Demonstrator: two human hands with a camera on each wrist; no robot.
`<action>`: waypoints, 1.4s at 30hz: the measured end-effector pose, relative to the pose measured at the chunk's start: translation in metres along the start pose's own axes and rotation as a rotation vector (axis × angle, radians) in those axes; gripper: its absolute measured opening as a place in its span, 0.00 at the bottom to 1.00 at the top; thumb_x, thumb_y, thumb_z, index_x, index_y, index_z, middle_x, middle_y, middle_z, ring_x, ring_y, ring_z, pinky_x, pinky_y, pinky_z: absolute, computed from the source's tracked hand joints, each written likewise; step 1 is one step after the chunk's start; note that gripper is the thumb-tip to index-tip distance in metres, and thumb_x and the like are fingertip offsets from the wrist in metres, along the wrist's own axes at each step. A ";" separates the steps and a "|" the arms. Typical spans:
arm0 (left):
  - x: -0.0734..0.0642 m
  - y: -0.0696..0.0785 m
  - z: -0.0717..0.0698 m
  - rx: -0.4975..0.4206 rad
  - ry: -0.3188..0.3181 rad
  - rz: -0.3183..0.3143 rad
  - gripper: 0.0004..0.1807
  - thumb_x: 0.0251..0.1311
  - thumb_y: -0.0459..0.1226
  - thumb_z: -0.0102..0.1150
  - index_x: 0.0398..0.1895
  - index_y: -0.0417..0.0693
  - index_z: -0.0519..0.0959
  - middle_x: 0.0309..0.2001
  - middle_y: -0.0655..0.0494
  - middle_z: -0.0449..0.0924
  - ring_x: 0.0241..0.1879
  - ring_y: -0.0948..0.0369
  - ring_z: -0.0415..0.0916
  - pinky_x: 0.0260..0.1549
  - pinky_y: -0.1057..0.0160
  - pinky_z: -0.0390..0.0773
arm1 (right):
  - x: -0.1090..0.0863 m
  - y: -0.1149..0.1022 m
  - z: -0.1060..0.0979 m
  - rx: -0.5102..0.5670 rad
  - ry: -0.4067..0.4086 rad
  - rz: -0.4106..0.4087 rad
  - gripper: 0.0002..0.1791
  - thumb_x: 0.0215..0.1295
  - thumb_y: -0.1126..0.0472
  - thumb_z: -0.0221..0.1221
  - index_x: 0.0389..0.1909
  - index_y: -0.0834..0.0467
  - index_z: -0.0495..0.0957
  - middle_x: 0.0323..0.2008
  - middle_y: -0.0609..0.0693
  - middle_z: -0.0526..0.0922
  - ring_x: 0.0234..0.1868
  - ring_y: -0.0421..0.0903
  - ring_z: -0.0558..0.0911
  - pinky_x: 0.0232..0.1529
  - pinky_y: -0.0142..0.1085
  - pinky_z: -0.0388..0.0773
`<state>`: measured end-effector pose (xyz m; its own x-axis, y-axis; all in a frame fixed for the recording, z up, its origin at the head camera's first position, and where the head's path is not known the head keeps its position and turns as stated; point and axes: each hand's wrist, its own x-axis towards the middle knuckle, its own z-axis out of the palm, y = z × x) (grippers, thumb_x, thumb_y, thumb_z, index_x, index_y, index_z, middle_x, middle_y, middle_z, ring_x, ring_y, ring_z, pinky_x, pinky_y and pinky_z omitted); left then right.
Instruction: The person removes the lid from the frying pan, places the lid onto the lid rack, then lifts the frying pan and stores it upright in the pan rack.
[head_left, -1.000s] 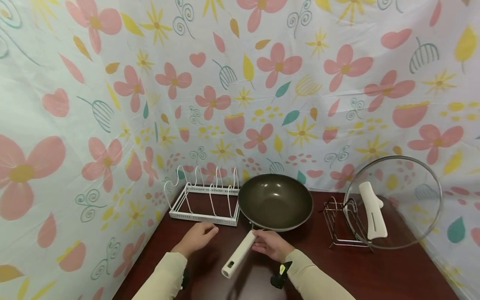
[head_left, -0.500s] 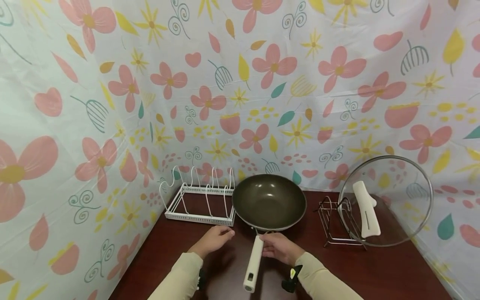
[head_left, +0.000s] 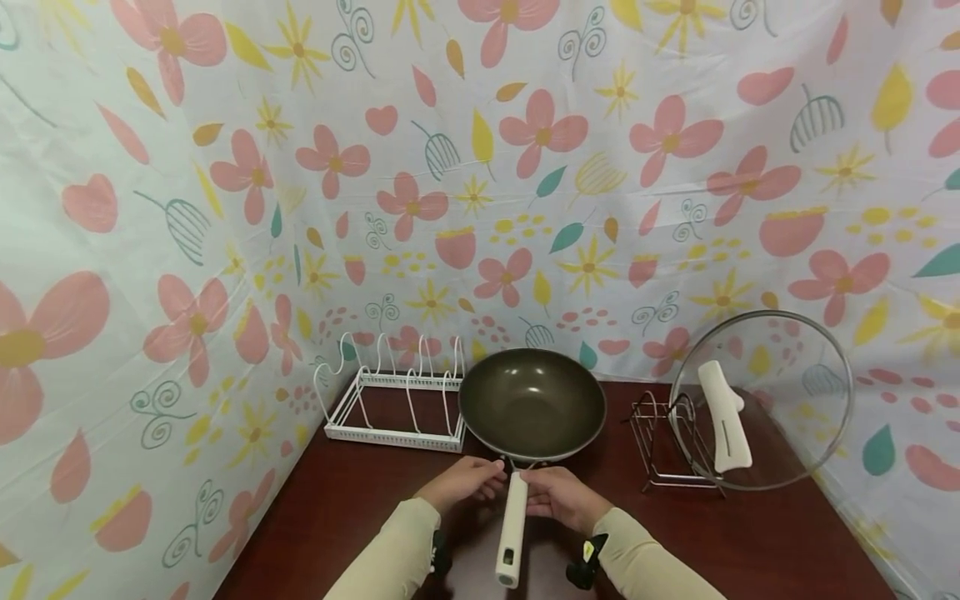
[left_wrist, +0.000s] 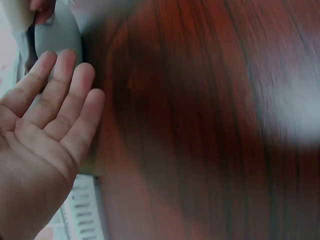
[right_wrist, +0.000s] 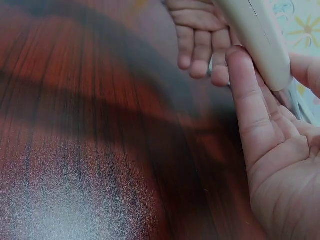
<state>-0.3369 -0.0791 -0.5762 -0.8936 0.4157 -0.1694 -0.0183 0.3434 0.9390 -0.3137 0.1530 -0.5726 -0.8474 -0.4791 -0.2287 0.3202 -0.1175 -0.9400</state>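
A dark wok (head_left: 532, 404) with a long cream handle (head_left: 512, 533) is in the middle of the head view, its handle toward me. My right hand (head_left: 564, 500) pinches the handle close to the pan, thumb on one side and fingers beneath, as the right wrist view shows around the handle (right_wrist: 255, 42). On the other side, my left hand (head_left: 463, 483) has its fingertips right by the neck of the handle. Its fingers (left_wrist: 82, 82) are loosely extended with the palm up in the left wrist view, holding nothing.
A white metal rack (head_left: 393, 437) with upright loops stands left of the wok. To the right, a small wire stand (head_left: 682, 481) holds a glass lid (head_left: 798, 400) with a cream grip, tilted upright. A floral curtain (head_left: 465, 167) encloses the dark red table (head_left: 780, 542).
The handle has swung from pointing lower left to nearly straight toward me, with my right hand on it. My left hand has moved right, up to the handle's neck. The view has shifted slightly.
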 end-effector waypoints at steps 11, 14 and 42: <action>0.010 0.009 0.036 -0.283 -0.001 -0.123 0.25 0.72 0.51 0.55 0.49 0.35 0.82 0.37 0.44 0.87 0.33 0.56 0.86 0.37 0.53 0.85 | -0.008 0.006 -0.006 -0.020 0.055 0.019 0.19 0.75 0.51 0.57 0.47 0.66 0.79 0.33 0.52 0.85 0.32 0.43 0.86 0.39 0.37 0.84; 0.010 0.012 0.043 -0.398 -0.026 -0.158 0.24 0.72 0.51 0.54 0.48 0.37 0.82 0.39 0.47 0.86 0.38 0.54 0.85 0.43 0.52 0.84 | -0.013 0.009 -0.011 -0.001 0.066 0.024 0.20 0.75 0.50 0.56 0.45 0.65 0.80 0.32 0.51 0.85 0.32 0.43 0.86 0.39 0.37 0.84; 0.020 0.022 0.072 -1.067 -0.214 -0.226 0.13 0.77 0.40 0.47 0.33 0.46 0.74 0.26 0.62 0.77 0.21 0.73 0.74 0.27 0.74 0.78 | -0.062 0.038 -0.077 0.372 0.091 -0.066 0.21 0.84 0.55 0.40 0.33 0.54 0.78 0.29 0.45 0.84 0.37 0.43 0.87 0.46 0.38 0.84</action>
<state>-0.3227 -0.0030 -0.5801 -0.7271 0.6068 -0.3212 -0.6395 -0.4283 0.6385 -0.2818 0.2447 -0.6134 -0.9000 -0.3832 -0.2077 0.3812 -0.4608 -0.8015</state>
